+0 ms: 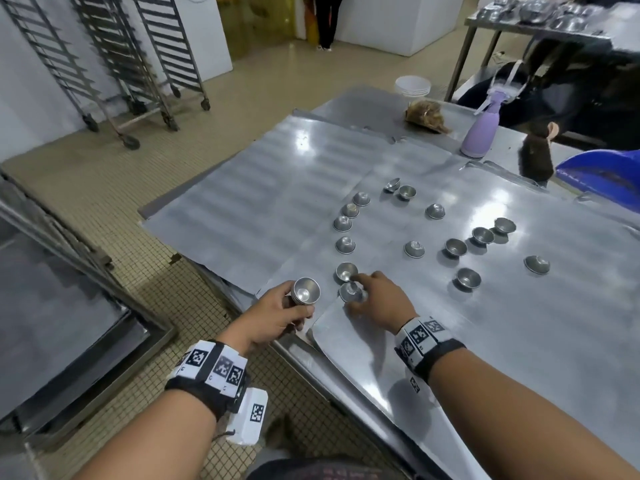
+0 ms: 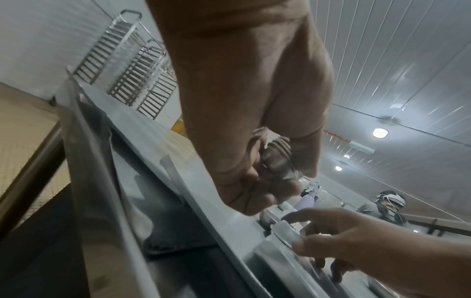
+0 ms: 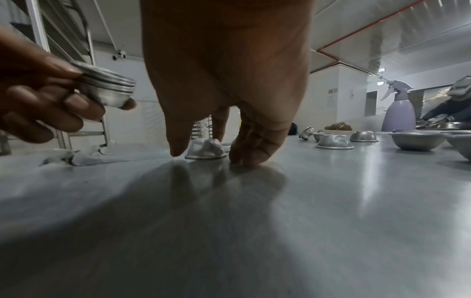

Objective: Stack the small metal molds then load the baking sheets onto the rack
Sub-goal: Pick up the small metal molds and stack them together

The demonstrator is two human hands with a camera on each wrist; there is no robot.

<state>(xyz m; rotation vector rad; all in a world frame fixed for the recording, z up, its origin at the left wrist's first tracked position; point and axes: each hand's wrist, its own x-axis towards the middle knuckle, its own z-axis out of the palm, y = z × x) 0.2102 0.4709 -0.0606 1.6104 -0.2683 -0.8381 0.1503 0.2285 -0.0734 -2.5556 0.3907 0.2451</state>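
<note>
My right hand (image 1: 379,299) was down on the shiny tabletop (image 1: 450,341), its grip spread loosely around one upside-down small silver metal mold (image 3: 205,148). Just left of it in the frame, my left hand (image 1: 273,315) clamped the stack of small silver molds (image 1: 305,290), mouth up.

Commercial bakery: tray racks (image 1: 114,60), steel table (image 1: 381,358)

The head camera looks down from above both hands. Each wrist camera looks along its own palm, close above the baking sheet (image 3: 254,221); both show the stack of molds (image 3: 109,88) gripped leftward.
</note>
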